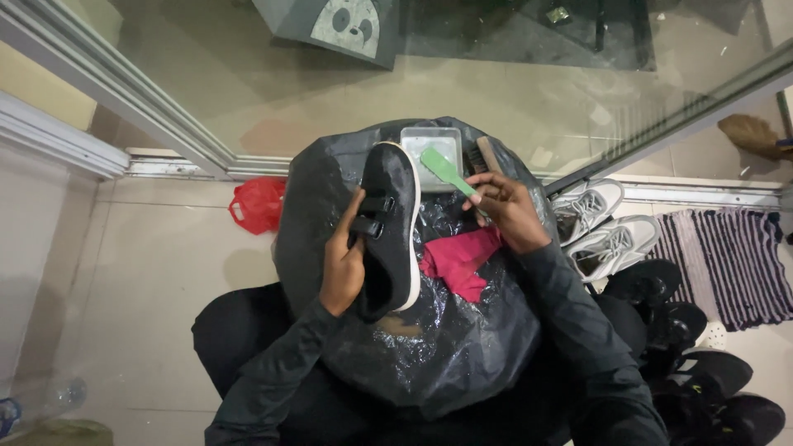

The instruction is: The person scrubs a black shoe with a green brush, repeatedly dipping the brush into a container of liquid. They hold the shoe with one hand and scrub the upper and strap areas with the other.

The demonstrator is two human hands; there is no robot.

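1. Dark-sleeved forearms lowest in view, reaching up over a lap draped in black plastic sheeting (438,347).
2. Left hand (343,264) wrapped around a black shoe (392,227) with white sole edge, fingers curled over the strap side, shoe tilted on its side above the sheeting.
3. Just right of the shoe, a crumpled pink cloth (458,260) lying on the plastic.
4. Right hand (504,211) closed on the handle of a green brush (444,169), brush head pointing up-left, close beside the shoe's toe end.
5. Beyond the brush, a clear plastic tub (434,140) and a wooden brush (487,154) resting at the far edge of the sheeting.
6. Off to the sides on the tiled floor: red bag (258,204) left, grey sneakers (599,227), black sandals (686,339) and striped mat (731,264) right.
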